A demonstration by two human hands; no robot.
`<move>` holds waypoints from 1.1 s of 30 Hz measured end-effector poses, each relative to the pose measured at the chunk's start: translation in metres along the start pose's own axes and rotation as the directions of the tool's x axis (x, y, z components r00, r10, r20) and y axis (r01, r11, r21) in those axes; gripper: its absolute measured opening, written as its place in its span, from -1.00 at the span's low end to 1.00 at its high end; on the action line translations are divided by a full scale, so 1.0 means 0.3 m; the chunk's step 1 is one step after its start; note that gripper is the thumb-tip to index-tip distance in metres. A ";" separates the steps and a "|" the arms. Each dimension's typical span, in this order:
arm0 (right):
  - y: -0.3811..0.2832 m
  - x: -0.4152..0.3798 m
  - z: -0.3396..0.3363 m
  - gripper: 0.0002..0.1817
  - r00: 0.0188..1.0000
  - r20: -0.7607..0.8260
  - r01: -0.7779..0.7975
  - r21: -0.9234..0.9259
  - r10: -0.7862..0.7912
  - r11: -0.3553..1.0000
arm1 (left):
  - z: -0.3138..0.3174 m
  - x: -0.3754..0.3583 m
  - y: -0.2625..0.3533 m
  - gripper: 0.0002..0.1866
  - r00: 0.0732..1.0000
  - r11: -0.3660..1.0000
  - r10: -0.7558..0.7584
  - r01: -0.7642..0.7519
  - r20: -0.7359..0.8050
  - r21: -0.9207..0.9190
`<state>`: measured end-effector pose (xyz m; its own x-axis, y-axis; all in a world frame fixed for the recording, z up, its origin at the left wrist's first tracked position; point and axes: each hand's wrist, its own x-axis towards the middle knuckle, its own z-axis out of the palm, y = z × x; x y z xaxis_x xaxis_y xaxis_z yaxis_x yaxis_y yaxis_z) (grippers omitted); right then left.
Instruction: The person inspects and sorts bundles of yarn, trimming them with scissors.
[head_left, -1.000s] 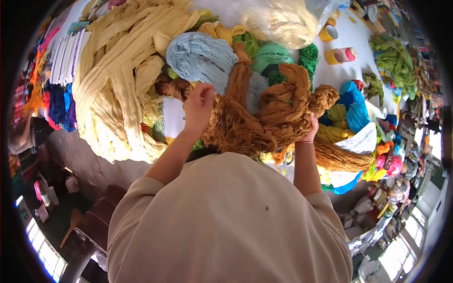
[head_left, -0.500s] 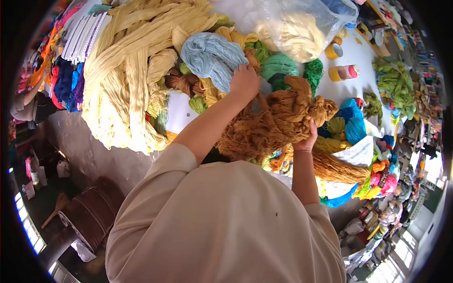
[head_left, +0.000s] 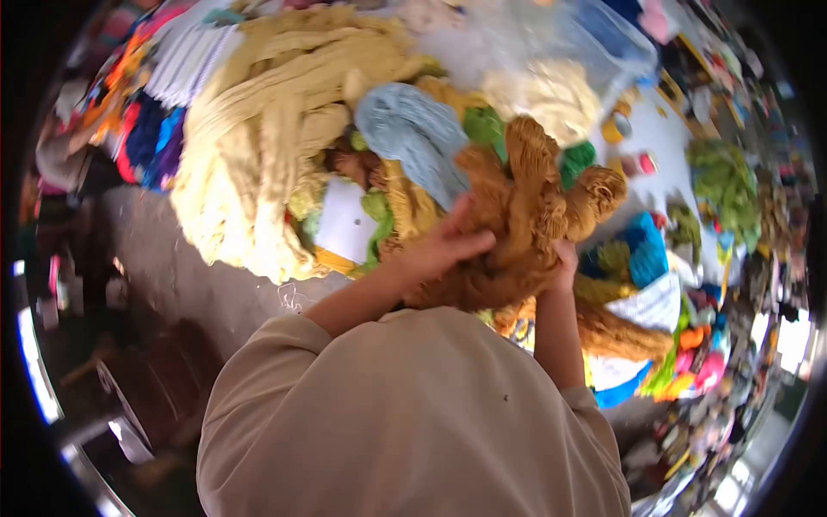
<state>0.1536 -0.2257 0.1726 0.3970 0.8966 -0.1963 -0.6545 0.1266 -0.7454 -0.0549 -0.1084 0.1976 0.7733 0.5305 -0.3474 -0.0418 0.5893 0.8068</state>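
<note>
A bulky bundle of brown yarn skeins (head_left: 534, 207) is held up in front of my chest, with twisted ends sticking up at the top and right. My right hand (head_left: 564, 265) grips its right underside, the fingers partly hidden by the yarn. Against its left side lies my left hand (head_left: 452, 246), slightly blurred, with the thumb and fingers apart. Just beyond that hand, a light blue skein (head_left: 409, 129) rests on the table among mustard yarn (head_left: 409, 202) and green yarn (head_left: 376, 220).
Long cream skeins (head_left: 276, 129) hang over the table's left edge. Cream yarn (head_left: 551, 99) sits by a clear plastic bag (head_left: 616, 52). Blue yarn (head_left: 646, 250) and a long brown skein (head_left: 624, 332) lie right. A brown drum (head_left: 164, 379) stands on the floor; another person (head_left: 65, 159) is far left.
My left hand has come away from beside the light blue skein and down to the brown bundle. The bundle is gathered more compactly, its ends lifted higher. The view has shifted slightly.
</note>
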 end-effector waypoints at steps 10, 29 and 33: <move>0.094 0.038 0.513 -0.27 0.997 0.075 0.018 -0.465 0.019 0.885 | -0.172 -0.203 0.091 -0.03 0.874 0.877 0.477 -0.480 -0.089 -0.006; 0.349 0.120 1.283 -0.16 0.755 0.649 0.508 -0.669 0.092 0.543 | -0.738 -0.532 0.343 -0.41 0.791 0.783 0.593 -0.610 -0.152 -0.118; 0.287 0.251 1.648 0.02 0.595 0.783 0.723 -0.620 0.182 0.304 | -0.771 -0.587 0.573 -0.64 0.694 0.586 0.602 -0.720 -0.396 -0.372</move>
<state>-0.1911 0.0625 0.4085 -0.3871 0.8885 0.2464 0.4873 0.4240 -0.7634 -0.3448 0.0404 0.2868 0.2604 0.9639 0.0550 -0.8167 0.1895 0.5451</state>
